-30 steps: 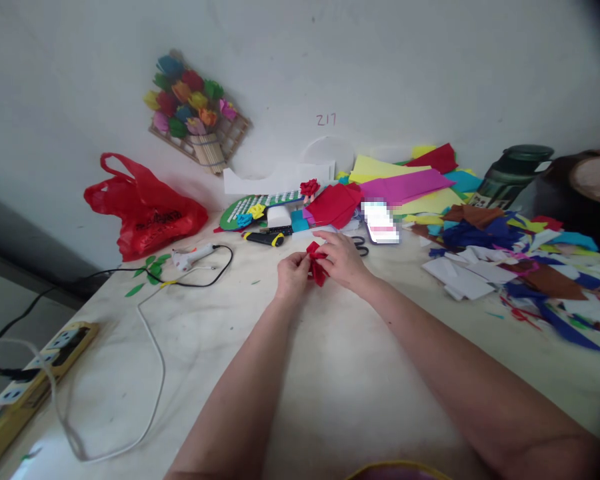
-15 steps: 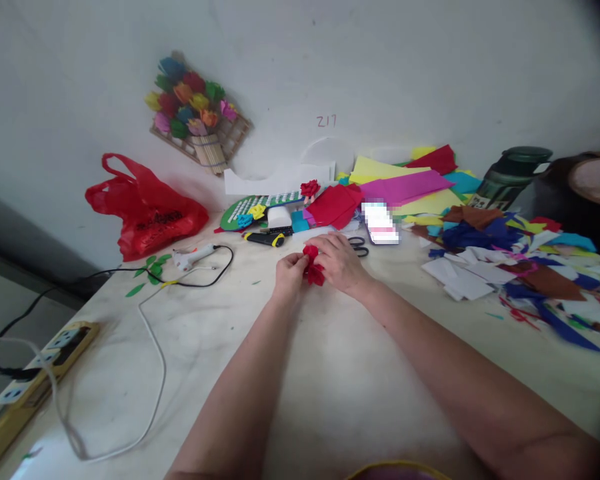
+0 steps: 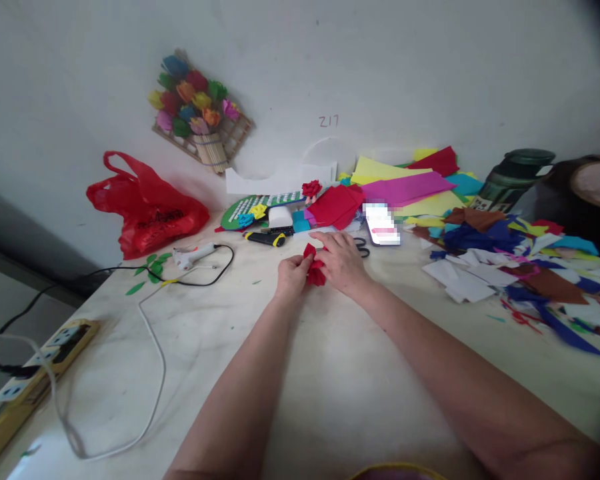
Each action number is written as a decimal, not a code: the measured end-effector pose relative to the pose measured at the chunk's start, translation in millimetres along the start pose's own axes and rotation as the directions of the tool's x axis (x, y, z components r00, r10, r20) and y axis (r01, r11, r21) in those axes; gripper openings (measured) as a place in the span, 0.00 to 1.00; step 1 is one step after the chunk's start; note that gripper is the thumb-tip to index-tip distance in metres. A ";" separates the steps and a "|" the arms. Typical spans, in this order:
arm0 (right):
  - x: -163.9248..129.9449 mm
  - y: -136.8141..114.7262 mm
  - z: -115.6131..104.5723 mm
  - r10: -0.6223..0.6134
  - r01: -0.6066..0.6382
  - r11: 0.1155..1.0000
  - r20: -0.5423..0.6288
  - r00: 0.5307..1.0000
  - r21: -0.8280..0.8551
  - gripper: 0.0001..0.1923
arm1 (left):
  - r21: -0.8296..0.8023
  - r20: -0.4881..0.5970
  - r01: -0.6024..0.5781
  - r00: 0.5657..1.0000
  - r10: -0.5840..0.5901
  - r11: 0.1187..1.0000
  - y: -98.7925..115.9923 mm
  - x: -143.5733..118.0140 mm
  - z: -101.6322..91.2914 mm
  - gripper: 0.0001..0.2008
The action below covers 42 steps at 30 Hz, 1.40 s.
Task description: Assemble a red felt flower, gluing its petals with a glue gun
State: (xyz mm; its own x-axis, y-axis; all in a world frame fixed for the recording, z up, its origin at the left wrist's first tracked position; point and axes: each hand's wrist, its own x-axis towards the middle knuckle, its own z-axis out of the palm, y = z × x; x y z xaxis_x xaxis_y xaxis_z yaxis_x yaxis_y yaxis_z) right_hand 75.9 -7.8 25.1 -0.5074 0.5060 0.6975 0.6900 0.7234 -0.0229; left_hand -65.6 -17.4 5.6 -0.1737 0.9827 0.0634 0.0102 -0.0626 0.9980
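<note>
Red crinkled paper point(image 3: 316, 276) is held between two bare hands above the middle of a pale table point(image 3: 210, 373); the left hand point(image 3: 291, 275) pinches its left edge between thumb and forefinger; the right hand point(image 3: 344, 263) grips its right side with bent fingers, one stretched out to the left over the paper, though whether the lower fingertips meet cannot be told; black-handled scissors point(image 3: 363, 248) lie just beyond the right hand, partly hidden by it, with a lit phone point(image 3: 381, 223), its screen blurred, farther right; a yellow-and-black utility knife point(image 3: 264, 239) rests on the far side, left of centre; flat red sheets point(image 3: 337, 207) lie beyond the hands, near a finished red flower point(image 3: 311, 188); at left, a pale glue gun point(image 3: 194, 256) sits beside green paper leaves point(image 3: 153, 268), in front of a red plastic bag point(image 3: 150, 213); on the right, mixed coloured scraps point(image 3: 510, 267) spread in front of a dark green bottle point(image 3: 515, 179); a power strip point(image 3: 83, 328) runs along the near left edge.
</note>
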 end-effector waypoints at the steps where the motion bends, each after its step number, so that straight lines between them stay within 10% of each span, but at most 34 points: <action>1: -0.3 0.3 0.7 -0.010 0.010 1.000 -0.005 1.000 0.001 0.10 | 0.012 -0.003 -0.007 1.000 0.007 1.000 0.5 -0.3 0.4 0.18; 34: 3.1 -1.8 -3.7 -0.265 0.258 0.963 0.101 0.959 0.074 0.14 | -0.234 0.042 0.168 0.986 -0.163 0.958 -6.5 -0.7 0.6 0.14; 42: -2.1 11.7 0.0 0.177 -0.124 0.950 -0.166 0.970 0.286 0.18 | -0.488 0.019 0.304 0.941 -0.339 0.818 5.0 1.6 -0.2 0.08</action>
State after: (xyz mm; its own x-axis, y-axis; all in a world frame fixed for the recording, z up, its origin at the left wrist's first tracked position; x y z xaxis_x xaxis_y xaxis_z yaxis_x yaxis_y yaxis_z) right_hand 85.0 -0.4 23.3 -0.2849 0.5408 0.7915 0.5709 0.7590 -0.3131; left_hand -66.0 -16.2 10.7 -0.1484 0.9489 -0.2785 -0.5255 0.1629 0.8351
